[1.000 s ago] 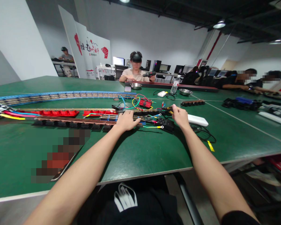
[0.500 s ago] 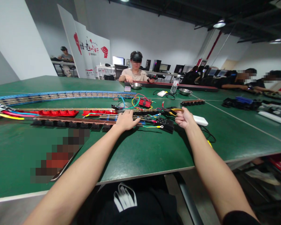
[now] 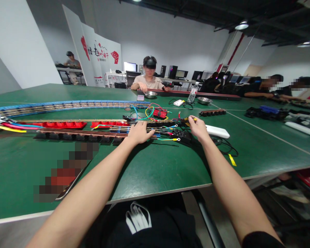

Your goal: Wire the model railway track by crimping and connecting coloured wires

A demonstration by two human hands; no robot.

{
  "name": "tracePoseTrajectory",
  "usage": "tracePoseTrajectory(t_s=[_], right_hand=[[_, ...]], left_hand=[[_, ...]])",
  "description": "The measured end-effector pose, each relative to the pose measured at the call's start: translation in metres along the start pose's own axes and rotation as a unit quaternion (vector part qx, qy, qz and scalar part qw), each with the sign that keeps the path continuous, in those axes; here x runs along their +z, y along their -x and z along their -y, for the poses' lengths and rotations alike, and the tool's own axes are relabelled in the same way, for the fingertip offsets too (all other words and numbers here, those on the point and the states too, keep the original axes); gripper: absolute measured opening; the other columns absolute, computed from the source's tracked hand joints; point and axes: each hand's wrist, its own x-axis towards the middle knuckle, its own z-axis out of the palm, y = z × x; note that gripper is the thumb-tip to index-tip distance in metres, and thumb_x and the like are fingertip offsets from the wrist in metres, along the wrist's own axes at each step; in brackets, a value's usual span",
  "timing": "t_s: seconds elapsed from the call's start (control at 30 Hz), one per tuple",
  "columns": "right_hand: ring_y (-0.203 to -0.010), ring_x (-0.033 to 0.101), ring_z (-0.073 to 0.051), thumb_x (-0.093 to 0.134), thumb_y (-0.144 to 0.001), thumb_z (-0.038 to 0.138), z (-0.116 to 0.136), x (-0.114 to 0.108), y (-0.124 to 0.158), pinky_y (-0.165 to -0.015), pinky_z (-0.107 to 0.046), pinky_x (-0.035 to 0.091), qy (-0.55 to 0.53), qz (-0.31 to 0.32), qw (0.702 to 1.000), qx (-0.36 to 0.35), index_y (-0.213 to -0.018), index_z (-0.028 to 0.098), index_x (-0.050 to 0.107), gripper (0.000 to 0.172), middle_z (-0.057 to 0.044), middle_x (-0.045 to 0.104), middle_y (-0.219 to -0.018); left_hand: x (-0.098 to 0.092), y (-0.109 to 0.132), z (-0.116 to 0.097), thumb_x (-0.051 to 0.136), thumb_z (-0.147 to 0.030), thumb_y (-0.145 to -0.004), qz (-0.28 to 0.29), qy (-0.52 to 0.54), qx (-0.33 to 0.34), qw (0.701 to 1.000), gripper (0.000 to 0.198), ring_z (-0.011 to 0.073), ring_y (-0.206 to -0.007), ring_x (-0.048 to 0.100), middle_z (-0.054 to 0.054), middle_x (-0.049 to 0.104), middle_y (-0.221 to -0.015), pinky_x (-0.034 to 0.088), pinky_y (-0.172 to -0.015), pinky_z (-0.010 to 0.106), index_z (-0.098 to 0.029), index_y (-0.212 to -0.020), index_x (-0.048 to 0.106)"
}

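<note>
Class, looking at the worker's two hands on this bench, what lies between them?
In the head view, a black block and wires tipped with ring lugs lie between the left hand and right hand.

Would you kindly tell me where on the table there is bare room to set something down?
Bare green tabletop lies between the left hand and its near edge; another patch spans from the flat yellow strip to the long white bar. It is crowded around that hand and the right hand, with long brown-topped black rails and thin coloured wires.
</note>
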Motion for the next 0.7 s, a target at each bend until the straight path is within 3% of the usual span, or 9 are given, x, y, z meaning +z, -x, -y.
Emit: tracePoseTrajectory(t_s=[0.1, 0.3, 0.53, 0.7], right_hand=[[-0.078, 0.062, -0.021, 0.052, -0.085, 0.050, -0.003, -0.006, -0.003, -0.068, -0.029, 0.046, 0.110, -0.068, 0.987, -0.098, -0.096, 0.016, 0.068, 0.040, -0.009, 0.070, -0.085], [-0.080, 0.063, -0.022, 0.046, -0.089, 0.045, -0.004, -0.017, -0.008, -0.073, -0.029, 0.045, 0.121, -0.129, 0.978, -0.115, -0.104, 0.017, 0.068, 0.039, -0.010, 0.071, -0.092], [-0.085, 0.064, -0.024, 0.045, -0.090, 0.045, -0.014, -0.006, -0.014, -0.076, -0.031, 0.045, 0.148, -0.076, 0.981, -0.101, -0.104, 0.016, 0.068, 0.040, -0.013, 0.072, -0.096], [-0.090, 0.065, -0.027, 0.045, -0.091, 0.041, 0.003, -0.006, -0.019, -0.079, -0.033, 0.046, 0.233, -0.074, 0.965, -0.094, -0.102, 0.015, 0.070, 0.038, -0.016, 0.072, -0.098]], left_hand=[[0.000, 0.000, 0.000, 0.032, -0.061, -0.090, 0.002, 0.001, -0.003, 1.000, 0.062, 0.0305, -0.126, 0.048, 0.016, 0.054, -0.135, 0.038, -0.099, 0.044, -0.015, -0.128, 0.048], [0.001, 0.000, 0.000, 0.032, -0.061, -0.090, -0.003, -0.001, -0.001, 1.000, 0.062, 0.0305, -0.124, 0.049, 0.017, 0.054, -0.134, 0.039, -0.098, 0.043, -0.014, -0.127, 0.049], [0.000, 0.000, -0.001, 0.033, -0.060, -0.090, -0.006, -0.004, 0.003, 1.000, 0.060, 0.0304, -0.123, 0.050, 0.016, 0.056, -0.132, 0.040, -0.097, 0.043, -0.014, -0.126, 0.050], [0.000, 0.000, 0.000, 0.032, -0.059, -0.091, -0.015, -0.002, 0.008, 1.000, 0.060, 0.0308, -0.122, 0.051, 0.017, 0.057, -0.131, 0.041, -0.096, 0.043, -0.013, -0.124, 0.051]])
